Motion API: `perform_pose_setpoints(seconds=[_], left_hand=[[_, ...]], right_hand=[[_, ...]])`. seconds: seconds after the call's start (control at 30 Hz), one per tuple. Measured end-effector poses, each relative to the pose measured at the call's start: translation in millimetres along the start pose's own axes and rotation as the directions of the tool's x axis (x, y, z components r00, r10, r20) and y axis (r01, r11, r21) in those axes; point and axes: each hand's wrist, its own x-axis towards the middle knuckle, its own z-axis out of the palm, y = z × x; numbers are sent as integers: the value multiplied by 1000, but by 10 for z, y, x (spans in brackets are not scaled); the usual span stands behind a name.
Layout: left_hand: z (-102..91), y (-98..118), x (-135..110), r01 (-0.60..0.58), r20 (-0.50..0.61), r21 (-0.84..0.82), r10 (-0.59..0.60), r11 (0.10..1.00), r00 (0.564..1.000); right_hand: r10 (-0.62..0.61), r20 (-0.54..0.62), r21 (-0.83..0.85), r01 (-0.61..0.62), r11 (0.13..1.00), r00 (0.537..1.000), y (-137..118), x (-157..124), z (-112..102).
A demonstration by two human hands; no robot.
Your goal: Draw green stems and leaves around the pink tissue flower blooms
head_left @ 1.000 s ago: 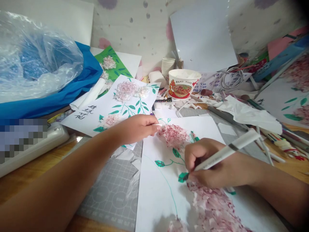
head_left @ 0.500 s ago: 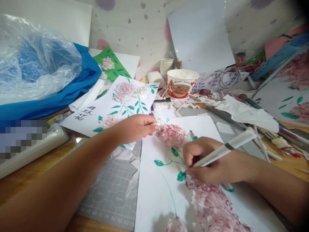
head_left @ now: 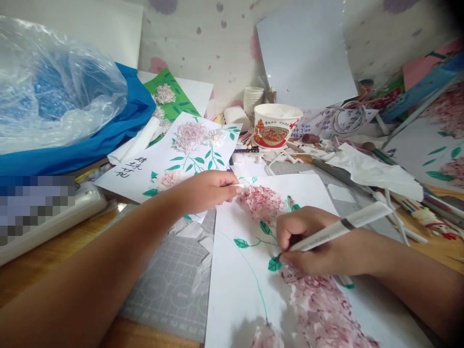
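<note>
A white marker pen (head_left: 340, 226) slants up to the right out of my right hand (head_left: 308, 241), whose fingers are closed round its lower end. Its dark tip touches a green leaf (head_left: 274, 263) drawn on the white sheet (head_left: 235, 290). Crumpled pink-and-white tissue flowers, a large one (head_left: 329, 309) below my right hand and a smaller one (head_left: 263, 203) above, are stuck on that sheet. At the sheet's upper left edge, my left hand (head_left: 213, 188) is closed, pinching a small white piece (head_left: 237, 185) whose kind I cannot make out. Dark vein lines mark the nearby leaves.
A finished-looking flower picture (head_left: 145, 186) lies to the left on the grey cutting mat (head_left: 170, 290). Behind stands a paper noodle bowl (head_left: 275, 125) by stacked paper cups (head_left: 253, 99). Clear plastic over blue material (head_left: 72, 111) fills the left. Crumpled tissue (head_left: 377, 169) lies right.
The whole view has shifted slightly, moving things a little to the right. The marker tip stays on the same leaf, and both hands keep their hold.
</note>
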Motion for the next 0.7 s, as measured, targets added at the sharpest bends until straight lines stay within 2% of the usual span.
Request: perform_pose_setpoints(seconds=[0.3,0.7], left_hand=[[-6,31,-9,1,-11,1,-1,1000,1000],[-12,9,2,11,0,5,-11,1000,1000]], right_hand=[[-35,26,61,33,998,999,22,2,-29],[9,4,100,-10,995,1000,13,-7,-17]])
